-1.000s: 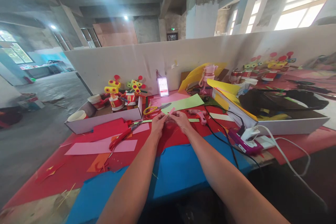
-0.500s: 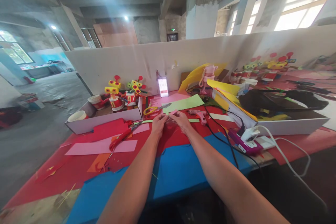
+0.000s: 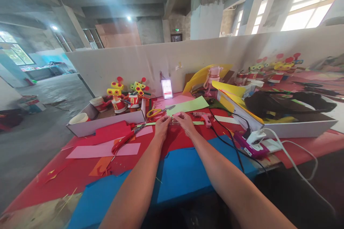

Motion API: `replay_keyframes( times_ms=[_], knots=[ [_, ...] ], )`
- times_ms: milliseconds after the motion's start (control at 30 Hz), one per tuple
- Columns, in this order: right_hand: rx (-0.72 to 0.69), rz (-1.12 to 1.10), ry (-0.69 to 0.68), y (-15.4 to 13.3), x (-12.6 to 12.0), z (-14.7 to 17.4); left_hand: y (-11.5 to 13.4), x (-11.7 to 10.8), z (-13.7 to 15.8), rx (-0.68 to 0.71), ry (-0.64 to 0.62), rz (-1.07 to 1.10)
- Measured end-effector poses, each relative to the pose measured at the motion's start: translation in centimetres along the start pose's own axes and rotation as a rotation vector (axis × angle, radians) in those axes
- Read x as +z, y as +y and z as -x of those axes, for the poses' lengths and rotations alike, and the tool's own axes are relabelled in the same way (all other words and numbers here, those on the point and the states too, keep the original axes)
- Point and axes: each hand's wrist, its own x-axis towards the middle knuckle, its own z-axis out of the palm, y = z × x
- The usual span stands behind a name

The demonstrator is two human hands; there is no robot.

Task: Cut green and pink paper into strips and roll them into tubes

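Observation:
Over the red sheet (image 3: 177,137), my left hand (image 3: 162,126) and my right hand (image 3: 186,122) are held close together with their fingers pinched. A small pink piece of paper (image 3: 177,114) shows at the fingertips of my right hand. What my left fingers pinch is too small and covered to make out. A light green sheet (image 3: 192,106) lies just beyond my hands. Yellow-handled scissors (image 3: 154,113) rest to the left of it. A pink glue gun (image 3: 206,118) lies to the right of my right hand. A thin green strip (image 3: 199,123) passes beneath my hands.
On the left, a box (image 3: 107,121) holds cups and paper-cup figures (image 3: 118,104). Red-handled scissors (image 3: 122,144) lie on a pink strip (image 3: 77,152). A purple power strip (image 3: 251,146) with cables is at right, before a white box (image 3: 298,128). A phone (image 3: 167,89) leans against the partition.
Both hands stay almost in the same place, with only slight finger movement. The pink piece at my right fingertips shows a little more clearly now.

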Motion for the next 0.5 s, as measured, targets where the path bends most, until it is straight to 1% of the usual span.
replay_keyframes(
  times_ms=[100, 167, 233, 300, 433, 500],
  knots=[
    [0.019, -0.105, 0.097, -0.23, -0.46, -0.41, 0.11, -0.22, -0.12, 0.008, 0.010, -0.002],
    [0.080, -0.167, 0.111, -0.09, -0.70, -0.64, 0.22, -0.24, -0.07, 0.011, 0.003, -0.004],
    [0.140, -0.171, 0.076, 0.20, -0.79, -0.73, 0.27, -0.16, 0.04, 0.007, -0.013, -0.005],
    [0.162, -0.160, 0.025, 0.48, -0.75, -0.68, 0.21, -0.06, 0.11, -0.009, -0.033, 0.002],
    [0.141, -0.170, -0.080, 0.67, -0.51, -0.39, -0.17, -0.08, 0.02, -0.045, -0.034, 0.019],
    [0.134, -0.164, -0.089, 0.63, -0.41, -0.27, -0.35, -0.17, -0.08, -0.049, -0.021, 0.006]
  ],
)
